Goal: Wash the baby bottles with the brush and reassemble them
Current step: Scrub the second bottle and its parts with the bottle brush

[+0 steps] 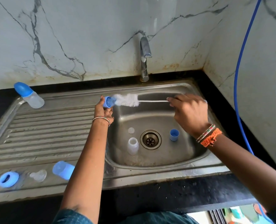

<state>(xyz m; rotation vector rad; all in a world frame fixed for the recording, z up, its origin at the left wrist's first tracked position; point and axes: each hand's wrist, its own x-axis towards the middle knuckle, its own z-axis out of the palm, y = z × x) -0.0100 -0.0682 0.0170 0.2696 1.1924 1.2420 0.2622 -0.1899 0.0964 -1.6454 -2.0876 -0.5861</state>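
My left hand (103, 112) grips a small blue bottle part (108, 102) above the sink's left rim, its opening turned right. My right hand (189, 110) holds the thin white handle of a bottle brush (127, 100), whose white bristle head touches the blue part's opening. Down in the basin (179, 159) stand a clear bottle body (132, 145), a small clear disc (131, 130) and a blue cap (174, 134). An assembled bottle with a blue cap (28, 95) stands at the drainboard's far left.
On the drainboard's near edge lie a blue ring (8, 179), a clear teat (39, 175) and a blue cap (63, 170). The tap (144, 59) rises behind the basin, no water running. A blue hose (240, 78) hangs along the right wall. The drain (150, 140) sits mid-basin.
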